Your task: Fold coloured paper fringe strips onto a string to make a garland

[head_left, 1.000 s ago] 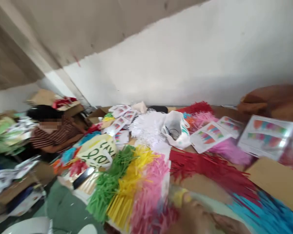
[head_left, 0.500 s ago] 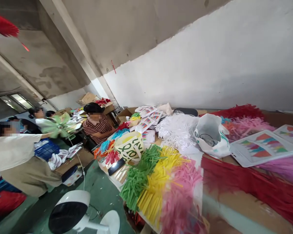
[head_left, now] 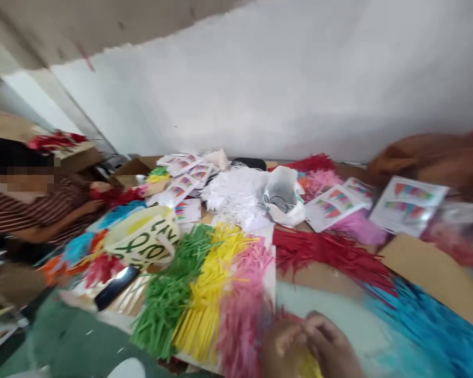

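Both my hands sit at the bottom edge, close together and blurred. My left hand (head_left: pixel 280 344) has its fingers curled and pinched beside the pink fringed paper (head_left: pixel 242 310); what it holds is not clear. My right hand (head_left: pixel 333 346) is closed next to it, touching a yellow fringed strip (head_left: pixel 312 366) that shows between the two hands. Rows of green fringed paper (head_left: pixel 167 296) and yellow fringed paper (head_left: pixel 208 294) lie just left of them on the table (head_left: pixel 327 273).
Red fringe (head_left: pixel 331 252) and blue fringe (head_left: pixel 429 325) lie to the right beside cardboard (head_left: pixel 437 273). Behind are white fringe (head_left: pixel 232 191), a plastic bag (head_left: pixel 284 199), printed cards (head_left: pixel 408 205) and a yellow tote (head_left: pixel 142 239). A seated person in stripes (head_left: pixel 31 210) is at left; a blurred brown shape (head_left: pixel 425 157) at far right.
The view swung left towards the room and other workers, then back down to the table. My two hands, out of view half a second ago, are at the bottom edge again.
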### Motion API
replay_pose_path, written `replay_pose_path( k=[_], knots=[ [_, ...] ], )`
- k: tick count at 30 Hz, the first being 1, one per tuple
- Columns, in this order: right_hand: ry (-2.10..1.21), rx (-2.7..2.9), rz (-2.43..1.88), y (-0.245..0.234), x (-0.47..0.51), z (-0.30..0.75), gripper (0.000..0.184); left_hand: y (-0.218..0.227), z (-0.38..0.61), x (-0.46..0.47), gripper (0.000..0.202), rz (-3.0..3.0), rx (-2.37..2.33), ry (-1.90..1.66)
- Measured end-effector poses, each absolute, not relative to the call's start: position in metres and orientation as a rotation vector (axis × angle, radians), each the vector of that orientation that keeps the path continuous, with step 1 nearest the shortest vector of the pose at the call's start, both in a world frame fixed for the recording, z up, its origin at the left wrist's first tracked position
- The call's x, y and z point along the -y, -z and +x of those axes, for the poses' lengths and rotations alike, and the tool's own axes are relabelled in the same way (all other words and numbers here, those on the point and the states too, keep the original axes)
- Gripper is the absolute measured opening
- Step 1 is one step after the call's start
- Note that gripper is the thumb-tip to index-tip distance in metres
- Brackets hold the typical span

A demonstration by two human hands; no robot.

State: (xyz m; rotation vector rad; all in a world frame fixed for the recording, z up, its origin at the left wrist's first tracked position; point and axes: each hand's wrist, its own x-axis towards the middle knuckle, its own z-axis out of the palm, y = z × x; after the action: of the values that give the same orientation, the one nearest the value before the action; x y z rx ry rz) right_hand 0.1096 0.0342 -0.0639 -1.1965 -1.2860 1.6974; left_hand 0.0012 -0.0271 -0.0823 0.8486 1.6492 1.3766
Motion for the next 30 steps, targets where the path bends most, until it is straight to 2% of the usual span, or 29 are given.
replay_pose_path(
  k=[2, 4, 8, 12, 18, 22, 30],
  knots=[
    [-1.54, 1.536, -1.207, 0.075, -0.053, 0.094, 0.036, 0.077, -0.014, 0.031, 0.043, 0.6, -1.565, -1.458],
    [-1.267, 1.797, -1.44, 0.095, -0.082, 0.079, 0.032, 0.076, -0.034, 0.034, 0.044, 0.334, -1.484, -1.486],
    [-0.977, 1.884, -1.66, 0.136, -0.138, 0.058, 0.013, 0.081, -0.072, 0.044, 0.046, 0.161, -1.326, -1.487],
    [-0.772, 1.925, -1.804, 0.161, -0.156, 0.056, 0.019, 0.08, -0.09, 0.051, 0.046, 0.126, -1.204, -1.53],
    [-0.727, 2.107, -1.748, 0.173, -0.161, 0.079, 0.019, 0.067, -0.073, 0.049, 0.045, 0.199, -1.304, -1.542],
    [-0.766, 2.233, -1.72, 0.176, -0.165, 0.081, 0.006, 0.058, -0.048, 0.036, 0.046, 0.242, -1.343, -1.472],
    [-0.865, 2.406, -1.596, 0.167, -0.165, 0.069, 0.018, 0.023, 0.007, 0.008, 0.049, 0.126, -1.414, -1.512]
  ],
)
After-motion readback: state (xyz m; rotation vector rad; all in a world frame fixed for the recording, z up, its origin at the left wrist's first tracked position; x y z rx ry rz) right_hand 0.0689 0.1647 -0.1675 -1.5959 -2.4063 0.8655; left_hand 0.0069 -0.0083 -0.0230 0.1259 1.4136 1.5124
